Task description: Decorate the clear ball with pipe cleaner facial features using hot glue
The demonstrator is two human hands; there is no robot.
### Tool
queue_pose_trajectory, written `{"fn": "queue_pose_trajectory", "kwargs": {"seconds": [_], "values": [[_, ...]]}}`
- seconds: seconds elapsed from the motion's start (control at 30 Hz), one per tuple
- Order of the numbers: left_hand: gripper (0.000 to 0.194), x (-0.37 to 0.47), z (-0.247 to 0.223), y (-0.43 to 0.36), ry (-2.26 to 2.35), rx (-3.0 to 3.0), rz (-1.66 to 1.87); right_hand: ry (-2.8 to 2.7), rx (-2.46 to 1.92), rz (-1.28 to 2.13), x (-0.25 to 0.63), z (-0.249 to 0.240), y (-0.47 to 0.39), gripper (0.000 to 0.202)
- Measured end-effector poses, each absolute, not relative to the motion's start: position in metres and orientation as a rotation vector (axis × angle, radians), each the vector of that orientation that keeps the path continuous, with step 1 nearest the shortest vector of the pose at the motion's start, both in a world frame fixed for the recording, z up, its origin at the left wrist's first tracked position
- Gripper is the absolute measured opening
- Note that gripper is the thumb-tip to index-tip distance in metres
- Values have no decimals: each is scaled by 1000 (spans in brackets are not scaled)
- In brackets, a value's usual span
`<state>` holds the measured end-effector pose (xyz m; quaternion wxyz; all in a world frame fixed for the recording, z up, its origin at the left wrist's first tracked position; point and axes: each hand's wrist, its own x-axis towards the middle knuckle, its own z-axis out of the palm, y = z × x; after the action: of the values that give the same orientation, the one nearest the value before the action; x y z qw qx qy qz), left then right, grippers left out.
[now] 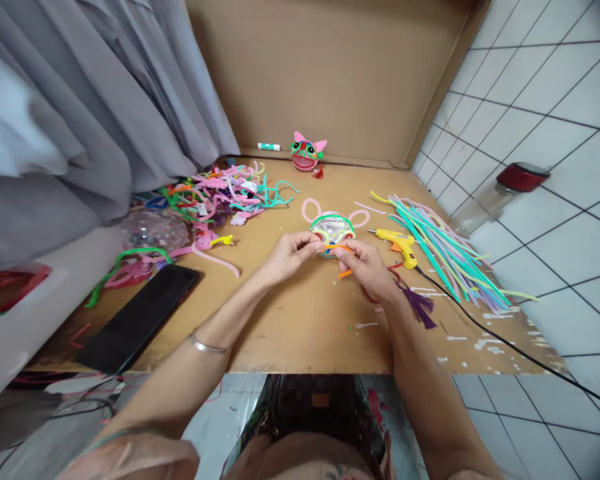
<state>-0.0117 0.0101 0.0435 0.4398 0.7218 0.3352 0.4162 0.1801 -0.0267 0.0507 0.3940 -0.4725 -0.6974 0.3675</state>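
Observation:
Between my two hands runs an orange pipe cleaner, its free end hanging below the right fingers. My left hand pinches one part of it, and my right hand pinches it a short way to the right. Just behind the fingers lies a clear round craft face with a green band, yellow outlines and two pink looped ears. Its lower part is hidden by my hands. Right of my right hand rests a yellow glue gun. A purple tassel lies near my right wrist.
Straight pipe cleaners are bundled at right; a tangled heap lies back left. A finished-looking animal head and a glue stick are at the back. A black phone sits front left. The black cord crosses the right side.

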Motion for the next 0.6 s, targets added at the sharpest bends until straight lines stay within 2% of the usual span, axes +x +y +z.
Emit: {"fn": "queue_pose_trajectory", "kwargs": {"seconds": [0.13, 0.23, 0.43, 0.6], "values": [[46, -6, 40, 12, 849, 1597, 1180, -1806, -1226, 786, 176, 49, -29, 45], [49, -1, 36, 11, 845, 1445, 1289, -1920, -1288, 539, 164, 45, -35, 42], [45, 17, 25, -1, 857, 1174, 1367, -2196, -1421, 18, 136, 33, -45, 38], [41, 22, 27, -5, 866, 1053, 1309, -2210, -1630, -91, 137, 30, -40, 32]]}}
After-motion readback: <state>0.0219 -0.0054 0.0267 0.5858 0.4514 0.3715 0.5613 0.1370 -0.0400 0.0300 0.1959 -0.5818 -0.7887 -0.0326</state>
